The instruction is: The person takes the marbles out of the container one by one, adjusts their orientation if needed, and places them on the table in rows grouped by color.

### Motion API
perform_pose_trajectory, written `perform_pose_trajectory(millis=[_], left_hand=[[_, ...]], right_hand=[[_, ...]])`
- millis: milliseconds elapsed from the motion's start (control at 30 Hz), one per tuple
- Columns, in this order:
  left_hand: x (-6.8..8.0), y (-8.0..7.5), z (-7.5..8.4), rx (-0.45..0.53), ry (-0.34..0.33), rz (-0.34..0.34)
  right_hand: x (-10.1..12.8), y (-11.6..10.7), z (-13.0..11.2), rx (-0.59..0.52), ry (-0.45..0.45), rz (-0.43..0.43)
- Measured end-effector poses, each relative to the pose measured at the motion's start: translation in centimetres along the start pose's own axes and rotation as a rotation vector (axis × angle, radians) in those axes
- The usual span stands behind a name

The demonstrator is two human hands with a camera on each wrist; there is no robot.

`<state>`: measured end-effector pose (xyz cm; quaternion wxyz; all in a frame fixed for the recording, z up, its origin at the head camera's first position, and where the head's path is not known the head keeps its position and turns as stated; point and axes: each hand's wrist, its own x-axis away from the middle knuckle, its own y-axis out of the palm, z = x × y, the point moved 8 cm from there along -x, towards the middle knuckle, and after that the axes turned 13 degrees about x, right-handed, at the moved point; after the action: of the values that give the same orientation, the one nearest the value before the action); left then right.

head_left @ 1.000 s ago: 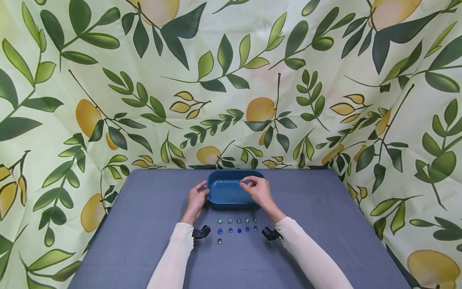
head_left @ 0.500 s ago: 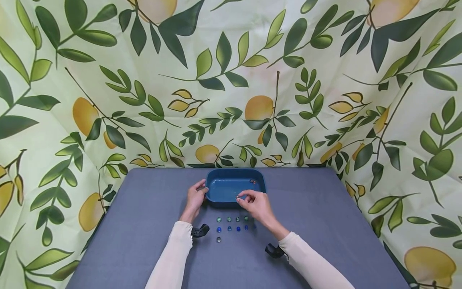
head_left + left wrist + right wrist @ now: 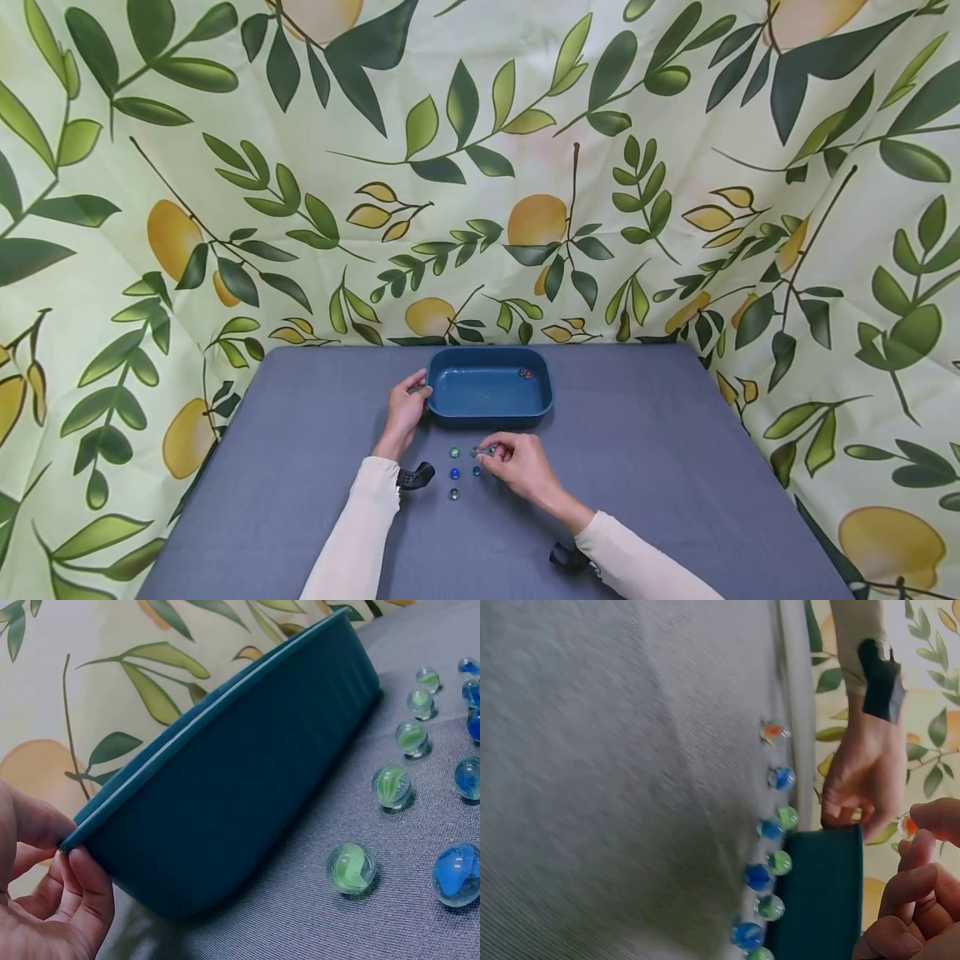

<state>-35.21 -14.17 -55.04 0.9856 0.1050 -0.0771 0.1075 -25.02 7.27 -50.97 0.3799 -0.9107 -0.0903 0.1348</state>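
My left hand (image 3: 405, 410) pinches the rim of a blue plastic tub (image 3: 491, 421) at its left end, thumb and fingers on either side of the edge in the left wrist view. Between thumb and forefinger of my right hand (image 3: 522, 468) is a clear glass marble with an orange core (image 3: 907, 826). That hand is over the rows of marbles in front of the tub and hides several of them. Green-cored marbles (image 3: 351, 868) form the row nearest the tub, blue ones (image 3: 456, 874) the second. One orange-cored marble (image 3: 775, 732) lies beyond them, nearer me.
A few reddish marbles (image 3: 525, 374) lie in the tub's back right corner. The grey cloth-covered table (image 3: 637, 450) stretches to both sides. A patterned curtain (image 3: 465, 192) stands behind the table and along its sides.
My right hand has come from above the tub, over its front edge and down towards me, to the marble rows, carrying the marble. The left hand keeps its place on the rim.
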Motion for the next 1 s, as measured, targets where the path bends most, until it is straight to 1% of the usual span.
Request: perform_pose_trajectory(millis=[367,633,800,1000], left_hand=[[-0.3,-0.1,-0.2,-0.01,0.006,0.006],[0.0,-0.1,-0.2,-0.012,0.007,0.013],[-0.1,-0.1,-0.2,-0.016,0.007,0.013],[-0.1,-0.1,-0.3,-0.022,0.004,0.013]], right_hand=[[1.7,2.3,1.1,0.002,0.005,-0.077],[2.5,3.7,2.0,-0.015,0.054,-0.137],[2.8,4.1,2.5,0.002,0.079,-0.155],[2.8,4.2,2.8,0.021,0.107,-0.159]])
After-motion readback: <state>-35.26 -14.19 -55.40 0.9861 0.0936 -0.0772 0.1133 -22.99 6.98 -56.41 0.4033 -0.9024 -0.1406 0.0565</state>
